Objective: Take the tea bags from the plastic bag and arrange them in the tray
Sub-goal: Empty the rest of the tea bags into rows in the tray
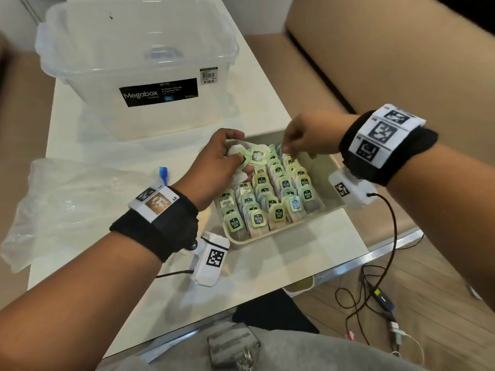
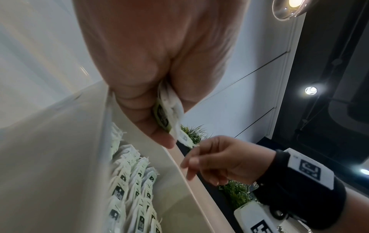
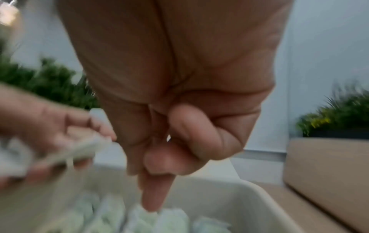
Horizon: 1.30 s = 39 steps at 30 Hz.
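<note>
A beige tray (image 1: pixel 254 241) on the white table holds several rows of green-tagged tea bags (image 1: pixel 270 202), standing upright. My left hand (image 1: pixel 238 156) hovers over the tray's far left corner and grips a small bunch of tea bags (image 1: pixel 257 155); the left wrist view shows them pinched (image 2: pixel 169 113) between thumb and fingers. My right hand (image 1: pixel 288 149) is at the tray's far end. Its index finger (image 3: pixel 153 197) points straight down onto the tea bags there, the other fingers are curled, and it holds nothing. The crumpled clear plastic bag (image 1: pixel 61 207) lies left of the tray.
A clear lidded Megabox storage box (image 1: pixel 139 62) stands at the back of the table. A blue tie (image 1: pixel 163 174) lies by the bag. A tan bench (image 1: pixel 401 62) runs along the right. Cables (image 1: pixel 375 290) trail on the floor below the table's edge.
</note>
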### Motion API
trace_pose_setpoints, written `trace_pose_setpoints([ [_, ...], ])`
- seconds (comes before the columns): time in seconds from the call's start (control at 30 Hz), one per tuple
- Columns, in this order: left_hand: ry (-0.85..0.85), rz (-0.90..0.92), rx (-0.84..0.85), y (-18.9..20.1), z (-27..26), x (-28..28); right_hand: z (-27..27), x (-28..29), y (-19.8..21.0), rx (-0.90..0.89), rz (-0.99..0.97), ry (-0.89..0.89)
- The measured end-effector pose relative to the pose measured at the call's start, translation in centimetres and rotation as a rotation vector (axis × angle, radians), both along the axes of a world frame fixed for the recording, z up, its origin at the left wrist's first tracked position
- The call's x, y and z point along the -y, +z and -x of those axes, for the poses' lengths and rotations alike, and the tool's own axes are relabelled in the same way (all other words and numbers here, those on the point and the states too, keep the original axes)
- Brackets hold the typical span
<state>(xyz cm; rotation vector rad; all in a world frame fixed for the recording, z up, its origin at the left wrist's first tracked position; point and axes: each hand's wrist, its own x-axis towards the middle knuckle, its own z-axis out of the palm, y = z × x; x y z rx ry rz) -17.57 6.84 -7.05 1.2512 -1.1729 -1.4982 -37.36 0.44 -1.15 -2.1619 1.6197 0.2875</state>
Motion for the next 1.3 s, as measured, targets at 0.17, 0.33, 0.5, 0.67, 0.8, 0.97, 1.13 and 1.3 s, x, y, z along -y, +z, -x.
trace_pose_setpoints([
  [0.17,0.031,-0.014,-0.028,0.6,0.4,-0.4,-1.5,-1.4,1.0,0.256,-0.074,-0.072],
  [0.33,0.011,-0.008,-0.063,0.9,0.8,-0.6,-1.6,-1.6,0.6,0.382,-0.072,-0.085],
  [0.5,0.032,-0.036,-0.052,0.3,0.7,-0.8,0.1,-1.5,2.2,0.421,-0.035,-0.162],
  [0.67,0.062,-0.049,-0.052,0.0,0.7,-0.8,1.8,-1.5,1.6,0.018,-0.027,-0.01],
  [0.8,0.054,-0.046,-0.027,-0.1,0.7,-0.6,1.8,-2.7,-0.1,-0.305,-0.072,0.147],
  [0.97,0.046,-0.046,-0.028,-0.2,0.7,-0.6,0.7,-4.0,-2.3,-0.642,-0.199,0.338],
  [1.13,0.04,-0.042,-0.029,-0.3,0.6,-0.6,0.2,-4.1,-3.3,-0.733,-0.244,0.406],
  [1.3,0.043,-0.044,-0.031,-0.5,0.7,-0.5,0.6,-3.2,-4.6,-0.764,-0.153,0.412],
])
